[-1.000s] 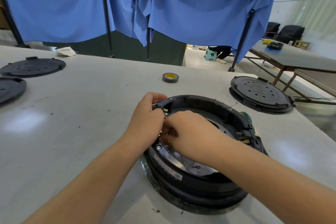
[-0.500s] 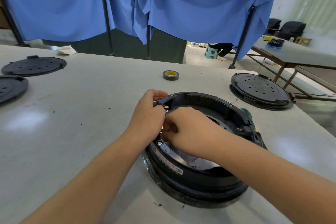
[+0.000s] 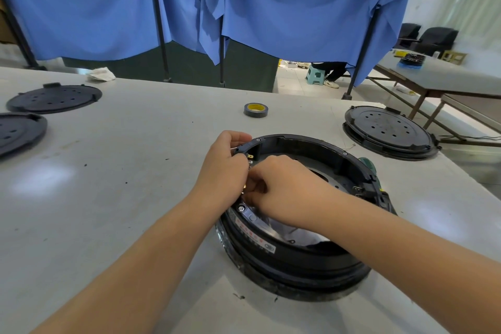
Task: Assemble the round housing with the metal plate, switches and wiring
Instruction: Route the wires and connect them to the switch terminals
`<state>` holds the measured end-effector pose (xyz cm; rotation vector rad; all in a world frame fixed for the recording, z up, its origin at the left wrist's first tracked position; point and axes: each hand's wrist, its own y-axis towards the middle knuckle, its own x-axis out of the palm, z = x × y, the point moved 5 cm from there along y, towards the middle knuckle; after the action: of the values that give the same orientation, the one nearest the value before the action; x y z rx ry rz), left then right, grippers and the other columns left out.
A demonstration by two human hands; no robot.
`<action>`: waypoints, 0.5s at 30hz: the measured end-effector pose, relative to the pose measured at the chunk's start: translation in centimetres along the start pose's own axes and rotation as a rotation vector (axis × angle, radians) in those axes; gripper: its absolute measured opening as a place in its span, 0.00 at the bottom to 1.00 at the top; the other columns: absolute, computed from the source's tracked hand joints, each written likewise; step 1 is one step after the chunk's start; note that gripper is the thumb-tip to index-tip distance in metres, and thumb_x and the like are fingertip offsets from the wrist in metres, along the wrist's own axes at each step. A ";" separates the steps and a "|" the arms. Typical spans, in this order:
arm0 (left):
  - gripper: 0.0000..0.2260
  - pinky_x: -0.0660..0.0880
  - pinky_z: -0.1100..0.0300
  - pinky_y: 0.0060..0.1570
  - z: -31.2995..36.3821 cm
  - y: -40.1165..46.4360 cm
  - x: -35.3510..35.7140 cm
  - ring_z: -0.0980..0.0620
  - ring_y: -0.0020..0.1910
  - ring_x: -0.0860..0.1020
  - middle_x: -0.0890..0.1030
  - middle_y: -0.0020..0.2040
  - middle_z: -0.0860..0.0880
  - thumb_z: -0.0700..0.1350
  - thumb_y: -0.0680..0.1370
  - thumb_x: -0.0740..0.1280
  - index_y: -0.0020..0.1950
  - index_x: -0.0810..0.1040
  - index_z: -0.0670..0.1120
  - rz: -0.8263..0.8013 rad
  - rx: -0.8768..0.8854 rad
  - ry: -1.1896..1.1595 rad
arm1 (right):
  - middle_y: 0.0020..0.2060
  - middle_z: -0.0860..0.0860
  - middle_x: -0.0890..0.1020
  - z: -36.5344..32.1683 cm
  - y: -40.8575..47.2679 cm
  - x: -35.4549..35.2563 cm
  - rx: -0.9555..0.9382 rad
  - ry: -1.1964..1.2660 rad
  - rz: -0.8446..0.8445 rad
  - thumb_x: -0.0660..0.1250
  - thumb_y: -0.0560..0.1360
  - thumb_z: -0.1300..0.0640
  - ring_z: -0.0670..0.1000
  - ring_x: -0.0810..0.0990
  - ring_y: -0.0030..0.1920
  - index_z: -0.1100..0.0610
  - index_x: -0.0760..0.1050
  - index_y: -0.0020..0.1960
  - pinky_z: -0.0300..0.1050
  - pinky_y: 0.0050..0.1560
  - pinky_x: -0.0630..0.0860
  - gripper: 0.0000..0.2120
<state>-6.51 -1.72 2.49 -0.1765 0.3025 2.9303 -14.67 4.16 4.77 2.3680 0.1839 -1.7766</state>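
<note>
Both hands are in on the round housing [image 3: 303, 214] here, which sits on the desk [image 3: 122, 171] just in front of the person, toward the right. The left hand [image 3: 225, 171] curls over the housing's left rim, fingers wrapped at the edge, and I'd say it's bracing the wall so the part there can't shift. The right hand [image 3: 284, 187] reaches inside, fingers bunched tight against the left hand at the small brass terminals [image 3: 250, 157]; it looks like a pinch on a connector or wire, but what's between the fingertips is hidden. The metal plate [image 3: 260, 221] shows below the wrists, seated in the housing. Across the ring, another terminal block [image 3: 359, 190] waits on the right wall, with a green-handled tool [image 3: 370, 168] just outside the rim. Room to work: open desk to the left, the tape roll [image 3: 255, 110] well beyond, black covers [image 3: 389, 130] parked far right and far left, nothing crowding the elbows.
</note>
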 end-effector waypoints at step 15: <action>0.18 0.72 0.71 0.34 0.0 0.1 -0.1 0.58 0.48 0.76 0.77 0.48 0.56 0.29 0.73 0.56 0.53 0.74 0.49 0.006 0.004 0.016 | 0.40 0.52 0.81 -0.2 0.0 0.0 -0.013 0.000 -0.003 0.67 0.74 0.55 0.54 0.79 0.42 0.58 0.78 0.44 0.49 0.44 0.76 0.06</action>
<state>-6.46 -1.80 2.47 -0.1984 0.3120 2.9352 -14.48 4.20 4.80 2.3597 0.1989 -1.7718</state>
